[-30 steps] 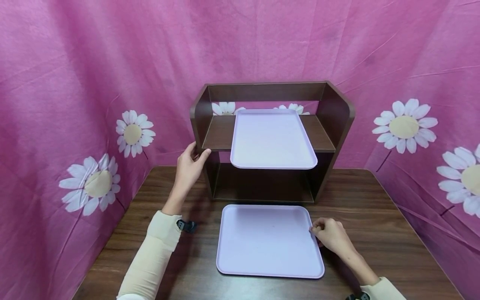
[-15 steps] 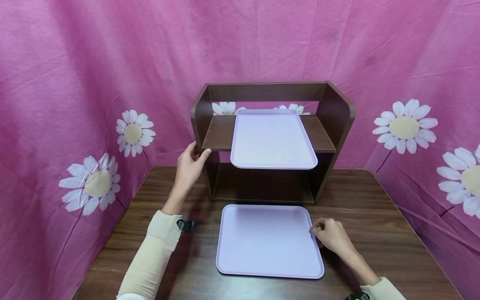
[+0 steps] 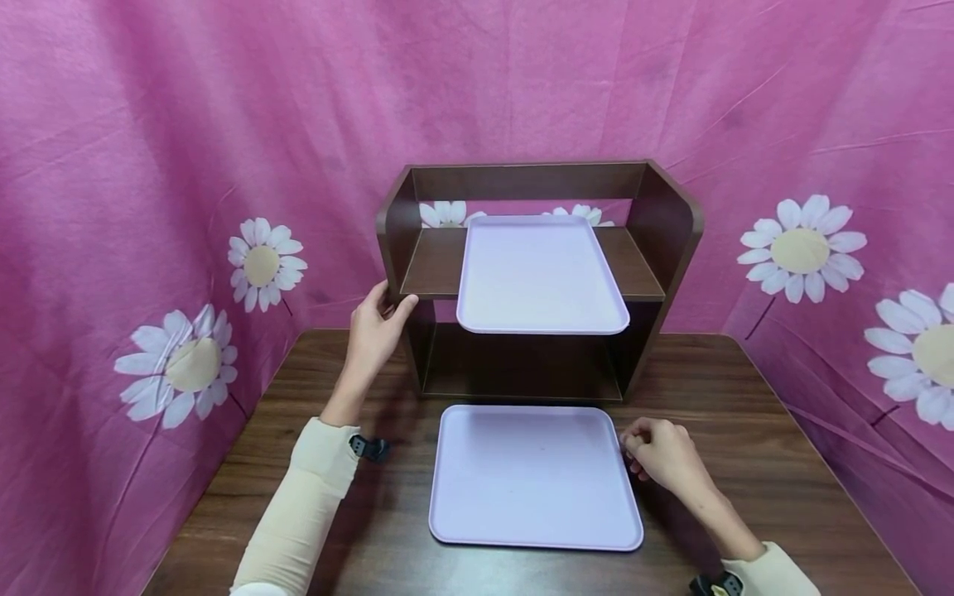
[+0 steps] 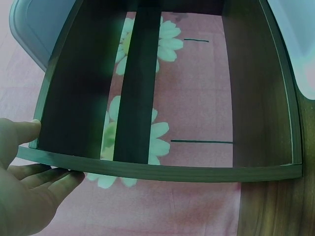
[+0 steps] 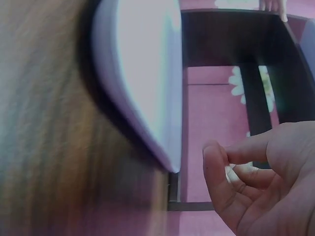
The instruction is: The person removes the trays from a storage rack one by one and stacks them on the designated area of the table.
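Observation:
A dark brown wooden desktop shelf [image 3: 522, 182] stands at the back of the table. My left hand [image 3: 375, 329] grips its left side panel, thumb at the front edge and fingers along the outer face, as the left wrist view also shows. On the upper board lies a lilac tray [image 3: 542, 273], its front end jutting past the board. A second lilac tray [image 3: 532, 480] lies flat on the table before the shelf. Just off that tray's right edge, my right hand [image 3: 666, 455] has loosely curled fingers, thumb and forefinger tips together, with nothing between them.
The shelf's lower compartment [image 3: 522, 364] opens toward me behind the front tray. A wood-grain table [image 3: 745, 463] extends on both sides. Pink cloth [image 3: 522, 83] printed with white daisies hangs around the back and sides.
My right hand has let go of the front tray's right edge and shifted slightly right. The left hand keeps its grip on the shelf, and both trays stay in place.

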Available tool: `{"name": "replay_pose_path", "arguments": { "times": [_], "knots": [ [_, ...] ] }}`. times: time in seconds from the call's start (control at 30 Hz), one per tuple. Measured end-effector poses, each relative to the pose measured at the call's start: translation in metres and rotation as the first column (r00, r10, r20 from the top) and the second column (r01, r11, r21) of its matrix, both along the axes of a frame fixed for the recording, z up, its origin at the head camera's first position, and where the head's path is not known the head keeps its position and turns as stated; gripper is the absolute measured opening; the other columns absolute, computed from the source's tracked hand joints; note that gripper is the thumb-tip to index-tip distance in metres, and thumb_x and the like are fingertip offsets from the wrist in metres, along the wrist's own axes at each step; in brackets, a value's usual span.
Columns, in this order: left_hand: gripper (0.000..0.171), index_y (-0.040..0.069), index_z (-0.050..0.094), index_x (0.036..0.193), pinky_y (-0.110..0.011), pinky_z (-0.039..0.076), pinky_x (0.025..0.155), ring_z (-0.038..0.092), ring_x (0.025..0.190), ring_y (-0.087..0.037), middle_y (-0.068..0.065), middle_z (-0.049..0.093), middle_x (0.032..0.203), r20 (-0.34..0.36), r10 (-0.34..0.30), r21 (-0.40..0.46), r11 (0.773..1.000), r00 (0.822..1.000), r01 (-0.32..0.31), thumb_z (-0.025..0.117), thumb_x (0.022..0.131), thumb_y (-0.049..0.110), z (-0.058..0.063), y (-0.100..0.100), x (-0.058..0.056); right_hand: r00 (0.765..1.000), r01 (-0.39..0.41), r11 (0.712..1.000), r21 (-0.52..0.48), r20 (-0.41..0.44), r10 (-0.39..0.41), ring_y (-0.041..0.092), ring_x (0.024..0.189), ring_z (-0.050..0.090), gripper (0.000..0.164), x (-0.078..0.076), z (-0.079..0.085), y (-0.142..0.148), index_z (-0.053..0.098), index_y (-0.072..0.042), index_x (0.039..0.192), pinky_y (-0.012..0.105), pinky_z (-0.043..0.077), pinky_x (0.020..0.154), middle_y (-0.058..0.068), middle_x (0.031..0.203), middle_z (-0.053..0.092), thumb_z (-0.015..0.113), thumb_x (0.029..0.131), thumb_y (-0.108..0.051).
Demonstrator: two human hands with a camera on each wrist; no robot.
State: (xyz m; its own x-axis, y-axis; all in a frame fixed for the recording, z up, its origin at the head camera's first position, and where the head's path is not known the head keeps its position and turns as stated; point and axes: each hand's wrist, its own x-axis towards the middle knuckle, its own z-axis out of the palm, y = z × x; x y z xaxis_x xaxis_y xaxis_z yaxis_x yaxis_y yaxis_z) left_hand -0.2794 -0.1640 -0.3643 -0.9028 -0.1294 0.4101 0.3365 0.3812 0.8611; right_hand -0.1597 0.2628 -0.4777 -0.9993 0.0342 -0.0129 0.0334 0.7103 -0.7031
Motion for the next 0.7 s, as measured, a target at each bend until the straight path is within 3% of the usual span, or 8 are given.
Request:
{"name": "replay_pose_path", "arguments": {
  "times": [0.23, 0.37, 0.5, 0.7],
  "knots": [
    [0.054, -0.001, 0.059, 0.147, -0.042, 0.056, 0.114, 0.066, 0.133, -0.036, -0.026, 0.067, 0.141, 0.004, -0.002, -0.003, 1.000, 1.000, 0.002, 0.075, 0.101, 0.024, -0.001, -0.001, -0.002, 0.999, -0.043, 0.991, -0.128, -0.006, 0.042, 0.015, 0.058, 0.069, 0.017, 0.000, 0.020, -0.006, 0.074, 0.008, 0.101, 0.030, 0.063, 0.051, 0.009, 0.072, 0.072, 0.060, 0.103, -0.001],
    [0.054, -0.001, 0.059, 0.147, -0.043, 0.056, 0.114, 0.066, 0.133, -0.036, -0.026, 0.067, 0.141, 0.002, -0.003, -0.004, 1.000, 1.000, 0.003, 0.075, 0.101, 0.023, -0.001, -0.001, -0.002, 0.997, -0.071, 0.967, -0.245, -0.001, 0.073, 0.015, 0.063, 0.073, 0.017, -0.001, 0.034, -0.011, 0.071, 0.013, 0.108, 0.034, 0.068, 0.060, 0.016, 0.081, 0.076, 0.058, 0.104, 0.002],
    [0.053, -0.002, 0.059, 0.147, -0.043, 0.056, 0.114, 0.066, 0.134, -0.037, -0.027, 0.067, 0.142, -0.001, -0.004, -0.001, 1.000, 1.000, 0.004, 0.075, 0.102, 0.021, -0.001, -0.001, -0.001, 0.990, -0.126, 0.920, -0.371, 0.004, 0.138, 0.016, 0.072, 0.077, 0.021, -0.003, 0.051, -0.016, 0.066, 0.017, 0.116, 0.037, 0.070, 0.070, 0.021, 0.091, 0.078, 0.058, 0.106, 0.001],
    [0.054, -0.002, 0.058, 0.148, -0.043, 0.056, 0.114, 0.065, 0.134, -0.037, -0.026, 0.066, 0.143, 0.002, -0.003, 0.001, 1.000, 1.000, 0.003, 0.074, 0.102, 0.020, 0.000, -0.001, -0.001, 0.974, -0.212, 0.841, -0.498, -0.031, 0.226, 0.012, 0.086, 0.079, 0.032, -0.005, 0.075, -0.023, 0.057, 0.022, 0.127, 0.030, 0.069, 0.081, 0.030, 0.107, 0.077, 0.058, 0.109, -0.004]
  ]
}}
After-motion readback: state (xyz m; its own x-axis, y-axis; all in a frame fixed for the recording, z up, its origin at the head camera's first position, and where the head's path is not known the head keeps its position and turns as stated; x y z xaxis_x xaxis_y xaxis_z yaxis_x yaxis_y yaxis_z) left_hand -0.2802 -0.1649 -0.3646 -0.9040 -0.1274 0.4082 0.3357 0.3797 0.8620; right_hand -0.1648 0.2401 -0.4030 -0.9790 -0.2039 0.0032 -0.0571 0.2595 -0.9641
